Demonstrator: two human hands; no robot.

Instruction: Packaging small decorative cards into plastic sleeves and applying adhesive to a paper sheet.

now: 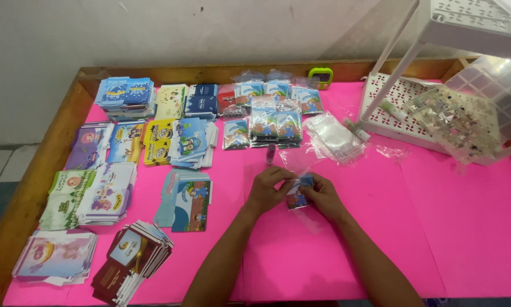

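So there's a small blue card (300, 193) pinched between both hands, sitting pretty much dead center of the pink table (466, 227), partly inside a clear plastic sleeve (309, 213) that trails off toward 5 o'clock. The left hand (268, 190) has its fingers curled tight on the card's left edge, and the right hand (322, 196) is closed on the right edge, thumb on top. Both hands are touching each other around the card.

Just at 12 o'clock from the hands there's a little purple tube (271, 153) standing upright. Beyond that, still around 12, a bunch of already bagged cards (275, 122) laid in rows. At 1 o'clock, a loose pile of empty clear bags (335, 136). Further out at 2 o'clock is a white perforated rack (380, 108) with a clear compartment box (466, 122) full of tiny bits leaning on it.

At 9 o'clock, close by, a stack of blue illustrated cards (184, 199). Farther out from 8 to 11 o'clock it's just stacks and stacks of colourful cards (125, 139). Small green gadget (321, 75) at the far edge, 12 o'clock.
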